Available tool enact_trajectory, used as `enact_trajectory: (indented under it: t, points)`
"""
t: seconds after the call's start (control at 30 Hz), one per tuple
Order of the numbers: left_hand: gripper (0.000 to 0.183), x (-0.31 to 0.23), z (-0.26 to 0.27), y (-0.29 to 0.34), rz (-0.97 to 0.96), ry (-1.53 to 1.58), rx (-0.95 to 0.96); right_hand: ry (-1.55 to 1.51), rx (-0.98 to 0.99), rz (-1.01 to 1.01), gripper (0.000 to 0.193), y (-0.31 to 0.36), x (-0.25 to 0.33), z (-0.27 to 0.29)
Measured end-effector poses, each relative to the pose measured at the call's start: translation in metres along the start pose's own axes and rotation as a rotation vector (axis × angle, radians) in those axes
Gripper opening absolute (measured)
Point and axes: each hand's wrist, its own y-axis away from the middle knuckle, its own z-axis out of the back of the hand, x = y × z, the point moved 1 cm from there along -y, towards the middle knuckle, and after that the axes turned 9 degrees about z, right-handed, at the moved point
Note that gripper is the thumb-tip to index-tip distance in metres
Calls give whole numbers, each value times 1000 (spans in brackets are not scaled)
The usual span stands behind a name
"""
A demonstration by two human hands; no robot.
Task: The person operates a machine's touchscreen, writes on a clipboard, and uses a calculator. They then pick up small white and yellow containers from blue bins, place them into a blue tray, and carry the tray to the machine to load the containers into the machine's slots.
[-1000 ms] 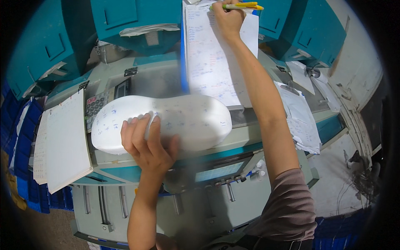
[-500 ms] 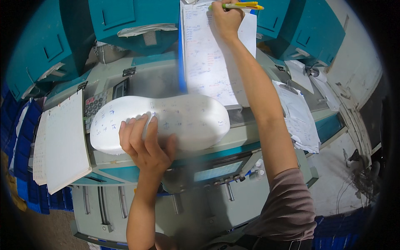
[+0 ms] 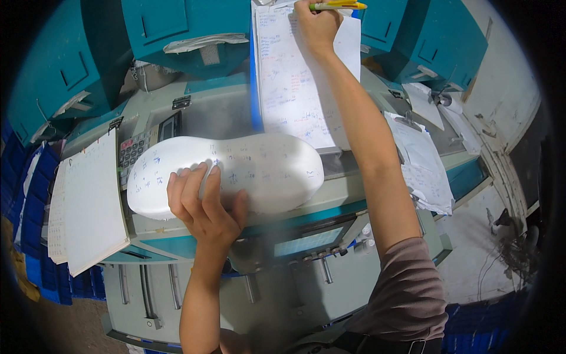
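Resting L hand [image 3: 203, 200] on a white waisted block [image 3: 274, 162] w/ blue handwriting all over, w/ fingers slightly bent & spread across the near half, thumb set apart to the R. Not clenching, just touching; not being able to tell how hard. Lying (re the block) along the front edge of the machine top [image 3: 218, 115], L of mid, & hiding part of a calculator [image 3: 135, 144] w/ its L end.

Pinching a yellow-green pen [image 3: 346, 5] in R hand [image 3: 318, 26], way up nr the back edge, over the top of some written-on sheets [image 3: 289, 88]. Pointing the pen's visible end to the R; hiding the tip behind the fingers, so not being able to tell if touching paper. Backing those sheets w/ a blue board [image 3: 255, 94], running from just behind the block toward the back edge. Showing mostly blue notes there, plus a few red.

Stretching the R forearm over the front edge, w/ a grey-brown sleeve [image 3: 407, 283] at the upper arm. Having a paper stack [image 3: 94, 200] hanging over the front-L corner, & clipped papers [image 3: 421, 162] drooping over the front edge nr the R end. Showing a pale screen [image 3: 309, 242] below the front edge, btwn both arms. Having teal cabinets [image 3: 183, 23] behind the back edge, & blue bins [image 3: 35, 236] past the L edge.
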Motion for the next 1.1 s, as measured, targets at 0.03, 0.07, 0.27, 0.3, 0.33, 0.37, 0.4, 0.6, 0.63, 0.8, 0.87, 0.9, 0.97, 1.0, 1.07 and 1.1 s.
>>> enact_trajectory:
  t: [0.03, 0.07, 0.27, 0.3, 0.33, 0.37, 0.4, 0.6, 0.63, 0.8, 0.87, 0.9, 0.97, 1.0, 1.07, 1.1]
  points:
    - [39, 1, 0, 0, 1, 7, 6, -10, -8, -56, 13, 0, 0, 0]
    - [39, 1, 0, 1, 3, 10, 12, -21, -13, -113, 11, 0, 2, 1]
    - [39, 2, -2, -1, 8, 57, 0, -12, 112, -159, 21, 1, 30, 59]
    - [40, 2, -2, -2, 18, 69, -1, 25, 199, -158, 27, 3, 37, 81]
    - [41, 1, -2, -3, 17, 80, -15, 140, 270, -277, 32, 3, 42, 102]
    - [42, 0, -2, -3, 14, 92, -28, 212, 349, -357, 38, 4, 45, 123]
    - [43, 0, -1, -3, 29, 75, -5, 368, 463, -427, 43, 5, 47, 143]
    - [47, -2, 0, -6, 30, 40, 31, 966, 1048, -531, 62, 20, 58, 214]
    - [47, -1, 0, -6, 44, 46, 46, 1098, 1138, -494, 66, 24, 64, 219]
    - [46, 1, 0, -4, 52, 61, 61, 964, 1282, -281, 62, 55, 130, 232]
    - [47, -1, 0, -4, 0, -11, 35, 880, 1351, -206, 53, 86, 162, 237]
    - [48, -3, 0, -5, -4, -53, 41, 779, 1357, -153, 49, 102, 175, 241]
    - [58, -10, 0, -7, -31, -166, 2, 670, 1264, -64, 45, 130, 190, 244]
    - [61, -13, 2, -8, -24, -204, -4, 617, 1177, -59, 40, 138, 191, 246]
    - [69, -20, 8, -4, 13, -227, 9, 548, 1014, -55, 37, 151, 187, 256]
    - [68, -22, 16, 1, 5, -168, 22, 530, 949, -97, 36, 156, 183, 260]
